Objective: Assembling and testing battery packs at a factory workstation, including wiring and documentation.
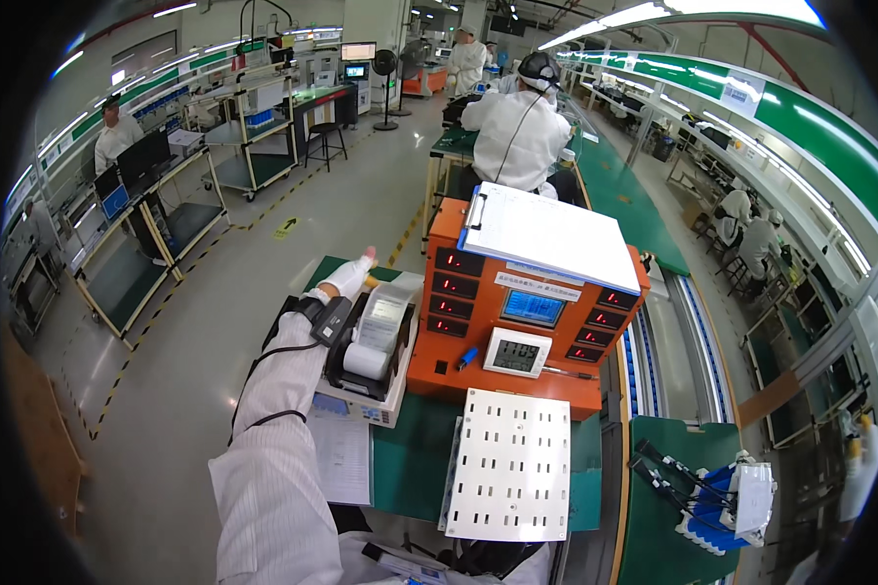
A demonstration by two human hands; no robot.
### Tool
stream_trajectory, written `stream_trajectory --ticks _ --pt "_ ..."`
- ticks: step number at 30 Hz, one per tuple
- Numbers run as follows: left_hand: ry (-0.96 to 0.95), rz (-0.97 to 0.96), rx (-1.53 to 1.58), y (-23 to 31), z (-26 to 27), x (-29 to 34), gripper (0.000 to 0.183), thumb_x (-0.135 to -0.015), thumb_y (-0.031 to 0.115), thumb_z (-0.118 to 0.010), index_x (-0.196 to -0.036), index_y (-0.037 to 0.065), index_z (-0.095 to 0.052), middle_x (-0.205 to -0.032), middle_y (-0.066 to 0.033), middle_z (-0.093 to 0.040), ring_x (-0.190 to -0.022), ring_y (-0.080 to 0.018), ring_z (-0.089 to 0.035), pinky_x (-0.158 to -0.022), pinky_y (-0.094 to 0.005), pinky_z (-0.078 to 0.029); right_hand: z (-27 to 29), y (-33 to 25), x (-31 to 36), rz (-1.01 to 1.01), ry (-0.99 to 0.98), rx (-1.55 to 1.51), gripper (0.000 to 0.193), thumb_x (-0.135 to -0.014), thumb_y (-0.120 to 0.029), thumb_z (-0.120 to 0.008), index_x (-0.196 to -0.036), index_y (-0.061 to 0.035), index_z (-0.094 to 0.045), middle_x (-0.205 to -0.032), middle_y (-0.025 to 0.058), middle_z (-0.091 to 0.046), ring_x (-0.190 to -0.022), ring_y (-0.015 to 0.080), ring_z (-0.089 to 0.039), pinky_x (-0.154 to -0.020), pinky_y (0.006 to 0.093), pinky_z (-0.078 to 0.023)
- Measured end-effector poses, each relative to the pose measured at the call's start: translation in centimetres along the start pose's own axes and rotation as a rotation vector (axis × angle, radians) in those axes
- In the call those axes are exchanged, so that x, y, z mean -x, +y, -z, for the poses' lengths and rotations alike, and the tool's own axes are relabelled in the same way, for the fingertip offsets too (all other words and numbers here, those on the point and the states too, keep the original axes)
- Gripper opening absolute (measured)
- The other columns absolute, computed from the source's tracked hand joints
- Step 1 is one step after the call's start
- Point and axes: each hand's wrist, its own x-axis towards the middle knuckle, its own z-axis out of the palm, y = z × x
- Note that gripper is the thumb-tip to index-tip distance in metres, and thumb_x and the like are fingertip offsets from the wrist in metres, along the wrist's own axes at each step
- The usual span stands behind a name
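Note:
My left hand (346, 277), in a white glove with bare fingertips, is stretched forward past the far left side of a label printer (339, 375). Its visible fingers are extended and apart, and I make out nothing held in them. Beside the wrist a roll of white labels (366, 361) sits in the printer, with a printed strip (384, 310) rising from it. A small black device (330, 320) with a cable lies against my left forearm. My right hand is out of the picture.
Right of the printer stands an orange test box (429, 366) bearing a clipboard (546, 234) and a digital clock (517, 352). Nearer me is a white slotted panel (507, 463). A blue-and-white battery-like pack (717, 512) with black cables lies beside the roller conveyor (688, 341).

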Motion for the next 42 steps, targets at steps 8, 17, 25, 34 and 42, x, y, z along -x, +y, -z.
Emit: stream_trajectory --ticks 8,17,25,34,42 --pt "0.148 -0.390 0.531 8.3 0.6 13.9 0.052 -0.088 -0.002 -0.064 -0.137 0.000 -0.048 -0.103 -0.0053 -0.062 -0.094 -0.0105 -0.059 -0.086 -0.0215 -0.046 -23.6 -31.4 -2.2 0.461 -0.487 -0.327 0.038 -0.072 -0.016 -0.077 -0.103 0.0014 -0.064 -0.095 0.0187 -0.065 -0.090 0.0383 -0.063 -0.076 0.0404 -0.051" --pt "0.070 -0.364 0.570 8.0 -3.5 24.3 0.068 -0.085 -0.012 -0.060 -0.147 0.002 -0.036 -0.126 -0.0100 -0.058 -0.113 -0.0163 -0.058 -0.100 -0.0289 -0.045 -40.9 -53.2 2.2 0.170 -0.638 -1.168 0.040 -0.090 -0.017 -0.067 -0.126 -0.0022 -0.057 -0.099 0.0171 -0.071 -0.084 0.0261 -0.070 -0.076 0.0329 -0.054" --pt "-0.094 -0.285 1.041 8.4 -4.0 23.8 0.070 -0.088 -0.008 -0.061 -0.150 0.006 -0.033 -0.121 -0.0093 -0.062 -0.105 -0.0146 -0.061 -0.097 -0.0303 -0.048 -41.7 -54.5 4.9 0.079 -0.748 -1.342 0.033 -0.090 -0.004 -0.067 -0.122 -0.0018 -0.061 -0.092 0.0093 -0.069 -0.081 0.0097 -0.061 -0.076 0.0243 -0.050" --pt "-0.065 -0.340 0.582 8.8 -5.2 24.5 0.037 -0.089 -0.001 -0.064 -0.126 -0.002 -0.061 -0.115 -0.0121 -0.067 -0.101 -0.0142 -0.063 -0.088 -0.0271 -0.052 -40.8 -53.2 5.4 0.119 -0.594 -1.231 0.022 -0.089 -0.002 -0.068 -0.111 0.0019 -0.063 -0.089 0.0065 -0.070 -0.078 0.0050 -0.060 -0.069 0.0234 -0.052" --pt "-0.035 -0.270 0.493 9.5 -5.6 24.6 0.032 -0.090 0.001 -0.063 -0.122 -0.003 -0.063 -0.112 -0.0108 -0.069 -0.098 -0.0143 -0.065 -0.089 -0.0272 -0.052 -40.8 -53.3 5.4 0.077 -0.558 -1.203 0.017 -0.085 -0.004 -0.070 -0.101 0.0004 -0.064 -0.085 0.0098 -0.070 -0.074 0.0131 -0.063 -0.067 0.0268 -0.052"
